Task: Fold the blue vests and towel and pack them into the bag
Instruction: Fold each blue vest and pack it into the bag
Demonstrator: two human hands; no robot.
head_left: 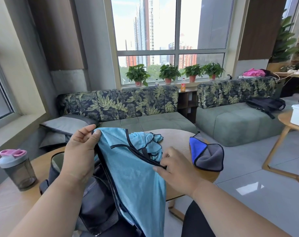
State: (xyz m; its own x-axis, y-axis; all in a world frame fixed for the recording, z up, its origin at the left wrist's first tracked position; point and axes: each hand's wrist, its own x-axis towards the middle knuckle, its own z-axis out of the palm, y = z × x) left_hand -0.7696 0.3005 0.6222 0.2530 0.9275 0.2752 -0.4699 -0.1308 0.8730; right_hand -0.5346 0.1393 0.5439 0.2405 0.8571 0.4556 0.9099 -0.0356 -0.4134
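While the head view looks down over the round wooden table [177, 140], the left hand [80, 151] pinches one upper corner of a light blue vest [136, 178] between thumb and fingers, its grip closed on the fabric. The right hand [175, 170] pinches the vest's black-trimmed edge lower and to the right, its grip likewise closed. The vest hangs between both grips, draping over a dark grey bag [95, 199] at the near table edge. What the bag contains cannot be told. A second blue vest [149, 142] lies crumpled behind. A blue-and-grey towel [207, 154] lies folded, right of both vests. A shaker bottle [17, 168] stands at the left.
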